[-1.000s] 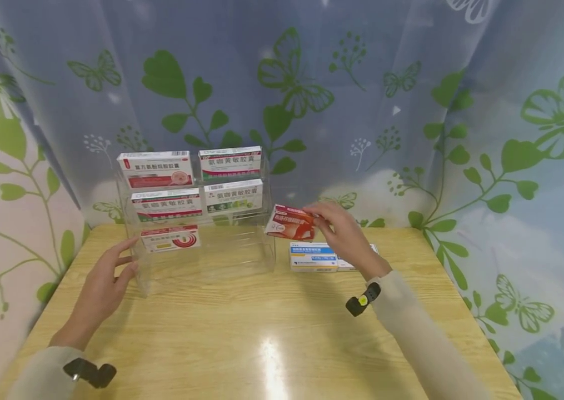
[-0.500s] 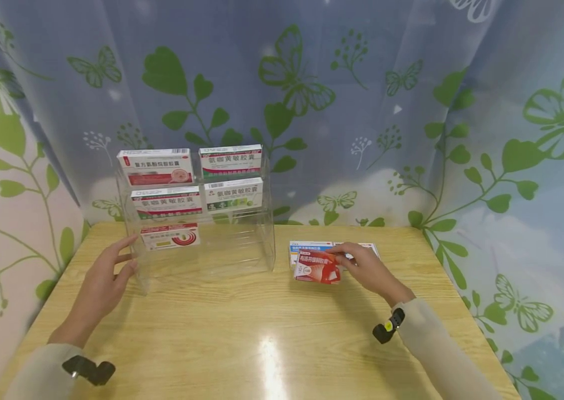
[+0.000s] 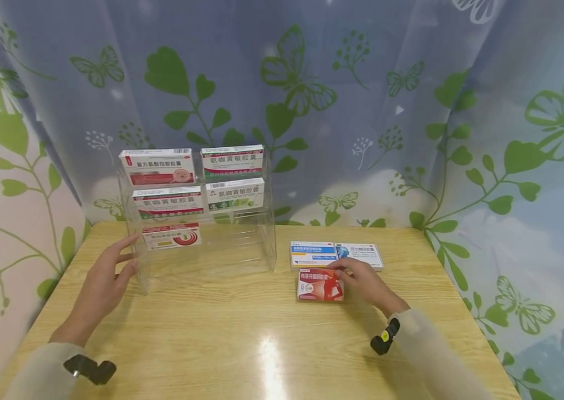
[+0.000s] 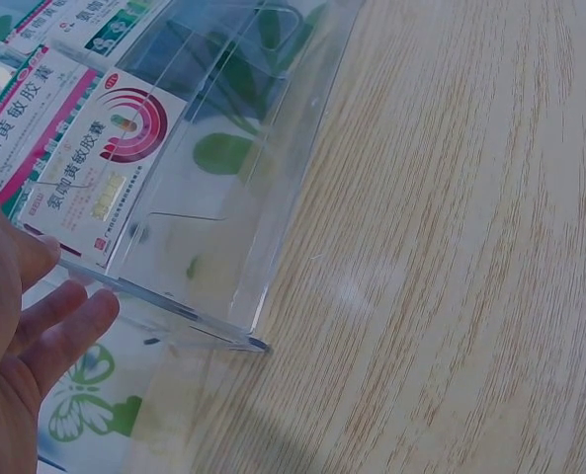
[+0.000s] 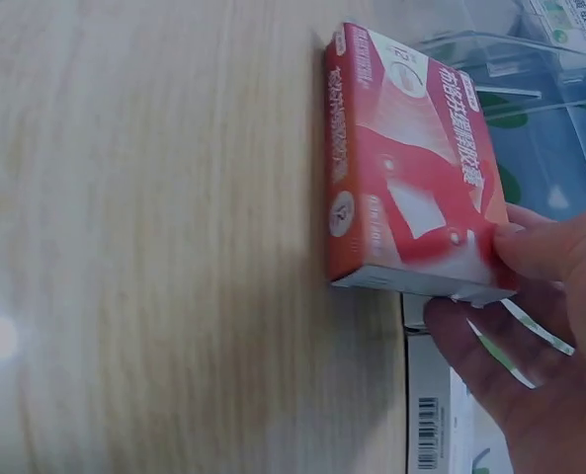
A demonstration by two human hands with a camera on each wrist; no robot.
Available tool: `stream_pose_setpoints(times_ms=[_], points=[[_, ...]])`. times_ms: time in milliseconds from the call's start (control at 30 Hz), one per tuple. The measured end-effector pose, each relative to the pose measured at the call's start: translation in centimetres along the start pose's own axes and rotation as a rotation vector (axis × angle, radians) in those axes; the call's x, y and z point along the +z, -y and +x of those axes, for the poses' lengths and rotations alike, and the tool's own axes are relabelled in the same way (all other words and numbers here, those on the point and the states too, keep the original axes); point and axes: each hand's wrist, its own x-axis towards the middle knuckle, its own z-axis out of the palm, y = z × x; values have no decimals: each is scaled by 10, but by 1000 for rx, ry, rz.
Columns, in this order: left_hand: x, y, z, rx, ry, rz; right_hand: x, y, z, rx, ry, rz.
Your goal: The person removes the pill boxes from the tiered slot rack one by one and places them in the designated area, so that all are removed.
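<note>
My right hand (image 3: pixel 367 283) pinches a red medicine box (image 3: pixel 320 285) by its right end, with thumb and fingers on opposite faces in the right wrist view. The box lies in front of a blue-and-white medicine box (image 3: pixel 313 255); whether it rests on the table is hard to tell. My left hand (image 3: pixel 104 286) is at the left side of a clear display rack (image 3: pixel 231 253), its fingertips against the side panel, fingers loosely extended. The lowest tier holds a white box with a red ring pattern (image 4: pixel 110 163) at its left.
Several more medicine boxes (image 3: pixel 234 195) fill the rack's upper two tiers. A second white box (image 3: pixel 360 256) lies beside the blue-and-white one on the wooden table (image 3: pixel 221 339). Behind the table hangs a patterned curtain (image 3: pixel 241 66).
My right hand has carried the red box away from the rack's right side, rightward and down toward the table front, uncovering the two boxes behind. The left hand has stayed put.
</note>
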Motion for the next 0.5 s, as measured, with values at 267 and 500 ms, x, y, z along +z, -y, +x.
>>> stream_pose_setpoints(times_ms=[267, 500], points=[[0, 0, 0, -5, 1, -9, 10, -7, -8, 24, -114, -6], [1, -1, 0, -1, -8, -14, 17, -15, -17, 101, -66, -45]])
